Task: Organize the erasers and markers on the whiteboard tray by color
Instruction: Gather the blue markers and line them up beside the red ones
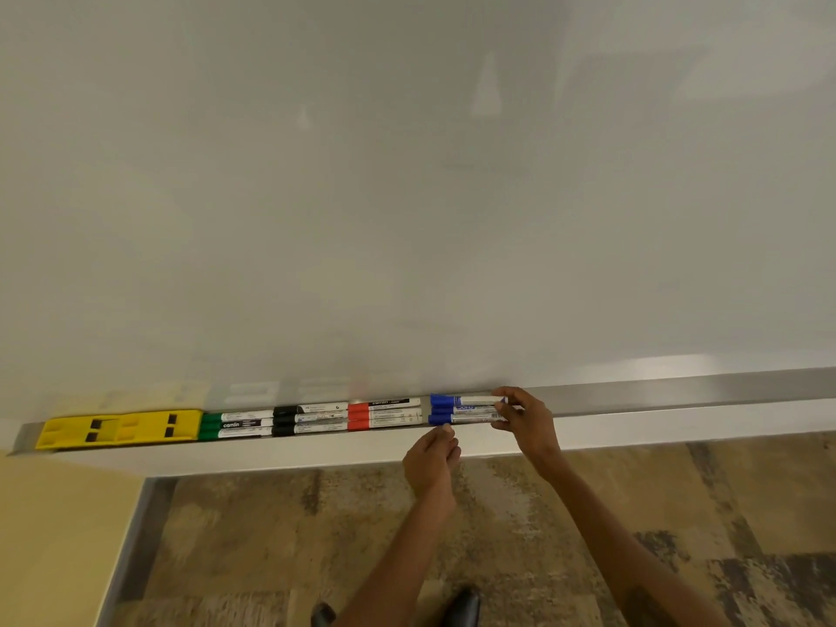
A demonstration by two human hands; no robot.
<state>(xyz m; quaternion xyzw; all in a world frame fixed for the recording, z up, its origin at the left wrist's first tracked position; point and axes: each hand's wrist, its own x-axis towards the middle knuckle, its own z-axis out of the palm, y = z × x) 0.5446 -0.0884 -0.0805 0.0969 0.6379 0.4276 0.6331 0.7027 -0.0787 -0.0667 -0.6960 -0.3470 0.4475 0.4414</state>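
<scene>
On the metal whiteboard tray lie, from left to right, two yellow erasers, three green markers, three black markers, three red markers and three blue markers. My right hand touches the right ends of the blue markers with its fingertips. My left hand hovers just below the tray's front edge, under the blue caps, fingers loosely curled and holding nothing.
The whiteboard fills the upper view. The tray runs on bare to the right. Below are a patterned carpet, a yellow wall at the left and my dark shoes.
</scene>
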